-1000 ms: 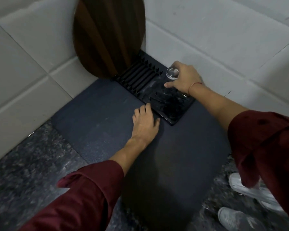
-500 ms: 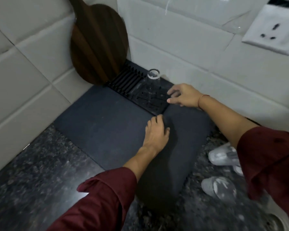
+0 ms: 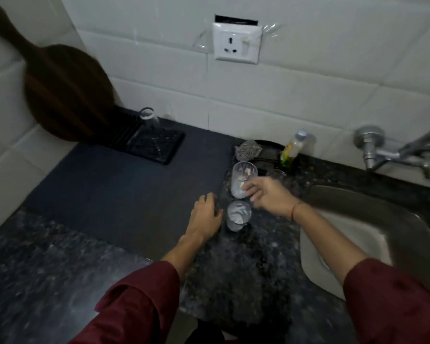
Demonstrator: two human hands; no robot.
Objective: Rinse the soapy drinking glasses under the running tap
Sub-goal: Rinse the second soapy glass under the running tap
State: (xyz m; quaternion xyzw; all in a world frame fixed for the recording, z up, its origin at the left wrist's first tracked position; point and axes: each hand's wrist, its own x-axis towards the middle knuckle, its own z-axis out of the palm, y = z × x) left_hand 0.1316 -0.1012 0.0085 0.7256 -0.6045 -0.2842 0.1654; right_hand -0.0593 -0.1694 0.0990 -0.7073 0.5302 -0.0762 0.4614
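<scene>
As we judge it, the nearest hazard sits beside the left hand point(image 3: 205, 216). The short soapy glass point(image 3: 238, 216) stands just to its right on the speckled stone tabletop point(image 3: 233, 281), and a careless sideways move could knock it over onto that hard surface. Next along, the tall soapy glass point(image 3: 243, 180) is coated in foam, so we expect it to be slick. Taken low on its wall, it could slip or tip while being lifted across to the sink point(image 3: 358, 214). A third glass point(image 3: 276, 173) stands just behind the right hand point(image 3: 268, 196) and could be bumped by the knuckles. The tap point(image 3: 397, 153) is well off to the right, and we see no stream from it, so a slippery load has some way to travel. As for pose, the left hand rests palm down at the edge of the dark mat point(image 3: 122, 194), fingers loosely curled and holding nothing. The right hand reaches in from the sink side, its fingers point(image 3: 255, 197) bent against the lower part of the tall glass. Blur keeps us from telling whether they have closed round it.
</scene>
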